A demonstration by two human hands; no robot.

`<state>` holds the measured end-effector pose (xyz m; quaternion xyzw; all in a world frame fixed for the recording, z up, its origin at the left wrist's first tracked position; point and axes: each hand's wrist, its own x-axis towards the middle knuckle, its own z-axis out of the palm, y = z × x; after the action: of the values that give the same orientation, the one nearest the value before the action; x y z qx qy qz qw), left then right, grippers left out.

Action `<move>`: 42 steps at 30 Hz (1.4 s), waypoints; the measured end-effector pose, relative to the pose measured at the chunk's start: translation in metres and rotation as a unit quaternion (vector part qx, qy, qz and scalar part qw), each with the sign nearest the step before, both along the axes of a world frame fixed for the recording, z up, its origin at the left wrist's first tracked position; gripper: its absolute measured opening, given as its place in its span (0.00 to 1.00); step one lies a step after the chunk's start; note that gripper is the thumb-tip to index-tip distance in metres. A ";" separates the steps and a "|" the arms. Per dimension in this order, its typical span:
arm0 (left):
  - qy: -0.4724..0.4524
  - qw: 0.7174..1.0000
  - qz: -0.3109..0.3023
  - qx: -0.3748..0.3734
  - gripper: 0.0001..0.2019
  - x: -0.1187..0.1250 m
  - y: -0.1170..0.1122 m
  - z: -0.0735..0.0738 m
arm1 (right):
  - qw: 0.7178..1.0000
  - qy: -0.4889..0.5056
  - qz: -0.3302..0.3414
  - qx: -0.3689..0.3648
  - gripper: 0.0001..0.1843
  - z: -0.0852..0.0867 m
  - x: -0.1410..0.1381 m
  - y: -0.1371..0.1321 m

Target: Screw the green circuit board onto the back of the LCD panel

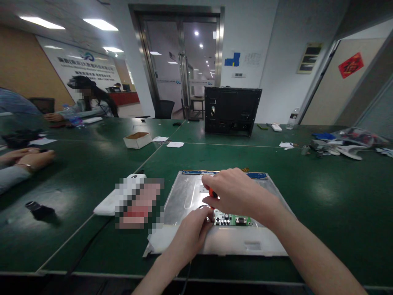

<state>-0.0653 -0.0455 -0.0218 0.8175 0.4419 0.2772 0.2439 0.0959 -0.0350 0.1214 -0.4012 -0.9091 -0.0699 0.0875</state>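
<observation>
A silver metal panel (pixel 184 192) lies flat on the green table (pixel 322 196) in front of me, with a small green circuit board (pixel 236 220) near its front edge. My right hand (pixel 236 192) is closed around an orange-handled screwdriver (pixel 212 193), held upright just left of the board. My left hand (pixel 193 231) rests on the panel beside the screwdriver's tip, fingers pinched at the board's left end. What the fingers hold is hidden.
A white device (pixel 107 205) lies left of the panel, a small black object (pixel 38 209) further left. A black monitor housing (pixel 231 110) stands at the back, an open white box (pixel 137 139) to its left. Other people sit at the left, their hands (pixel 27 157) on the table. Loose parts (pixel 346 143) lie far right.
</observation>
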 end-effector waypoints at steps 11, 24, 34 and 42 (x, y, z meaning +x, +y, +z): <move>-0.001 1.000 -0.003 0.003 0.07 -0.001 -0.001 0.002 | 1.000 0.009 -0.004 -0.017 0.08 0.008 0.005 -0.001; -0.008 1.000 -0.010 -0.011 0.09 -0.003 -0.002 0.005 | 0.998 0.039 -0.043 0.011 0.09 0.018 0.022 -0.001; -0.009 1.000 0.001 -0.028 0.08 -0.003 -0.001 0.004 | 0.999 0.029 -0.014 -0.008 0.08 0.010 0.014 0.004; -0.006 1.000 0.004 -0.030 0.07 -0.003 0.000 0.000 | 1.000 0.016 0.002 -0.023 0.08 0.003 0.005 0.005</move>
<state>-0.0683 -0.0452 -0.0215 0.8065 0.4519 0.2693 0.2698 0.1008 -0.0296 0.1242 -0.4025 -0.9097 -0.0426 0.0926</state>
